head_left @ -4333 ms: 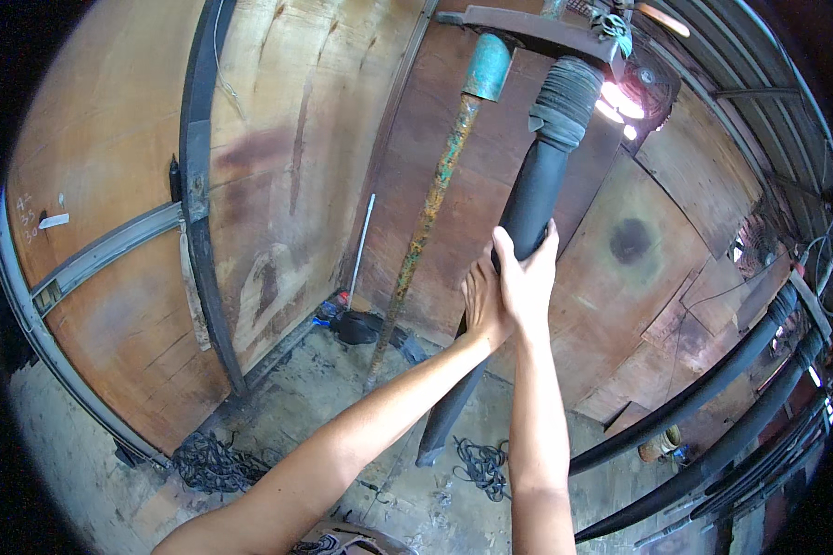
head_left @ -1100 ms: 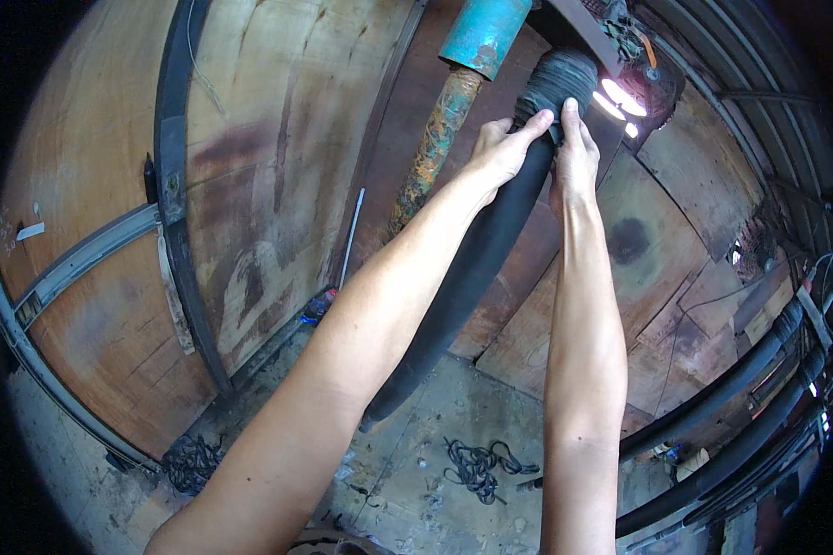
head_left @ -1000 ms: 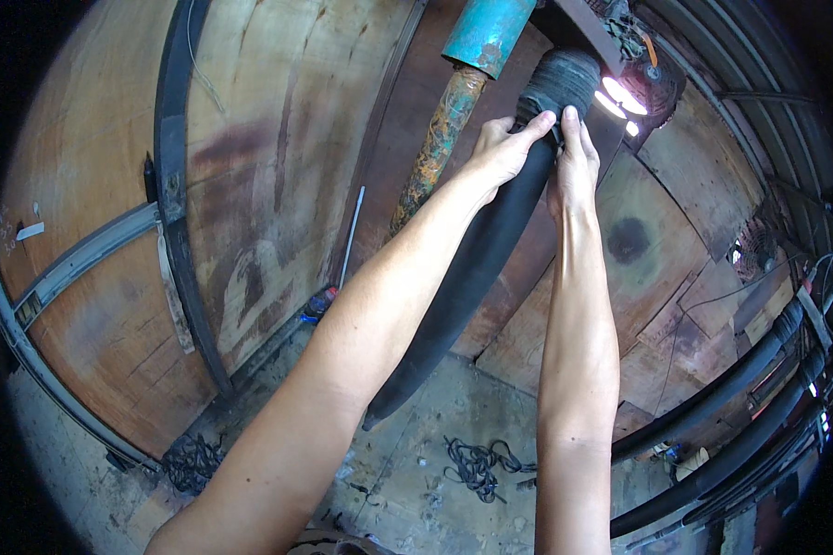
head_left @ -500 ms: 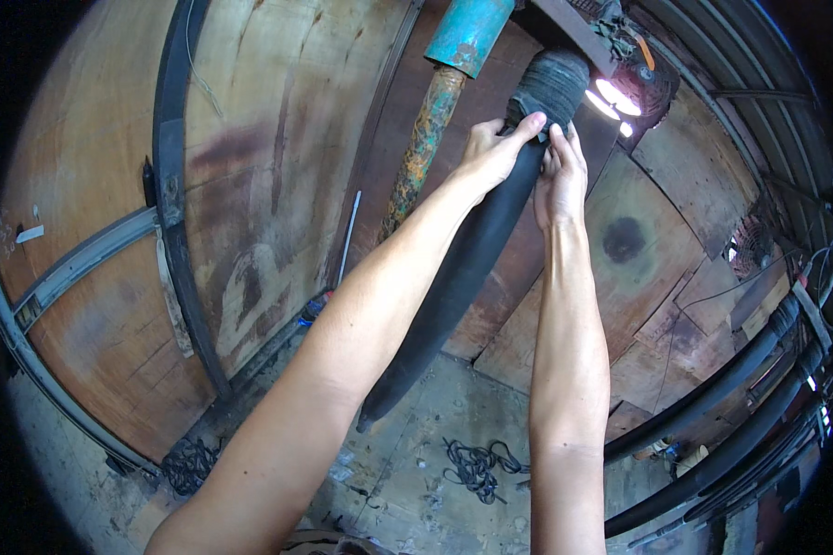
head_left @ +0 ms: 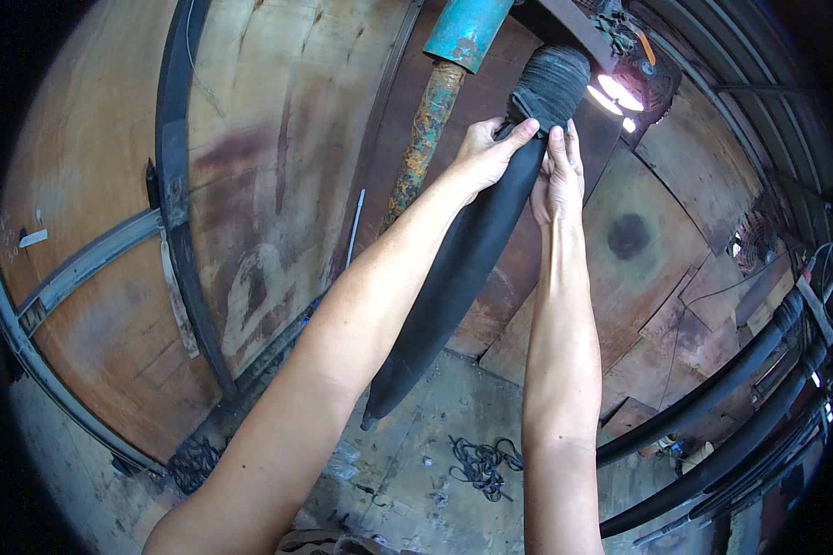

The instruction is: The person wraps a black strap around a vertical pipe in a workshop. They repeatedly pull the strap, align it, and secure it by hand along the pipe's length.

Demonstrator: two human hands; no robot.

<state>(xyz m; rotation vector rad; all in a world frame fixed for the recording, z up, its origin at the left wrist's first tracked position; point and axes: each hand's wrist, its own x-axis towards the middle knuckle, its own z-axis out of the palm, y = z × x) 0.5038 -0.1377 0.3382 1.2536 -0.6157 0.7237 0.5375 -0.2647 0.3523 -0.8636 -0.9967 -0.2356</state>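
A long black rubber tube hangs at a slant in front of me and narrows to a closed-looking lower tip. Its upper end is bound with dark strip wrapping, with a loose-looking fold at the lower left. My left hand is closed on the tube's left side, thumb pressed at the bottom edge of the wrapping. On the other side my right hand grips too, thumb up against that edge and fingers partly hidden behind the tube.
Beside the tube hangs a rusty pipe below a turquoise cylinder. A glowing lamp and a fan are close to its upper right. Black cord lies on the floor; more black tubes hang at right.
Both hands stay at the lower edge of the wrapping, with only a slight downward shift of the left thumb. The view has moved a little.
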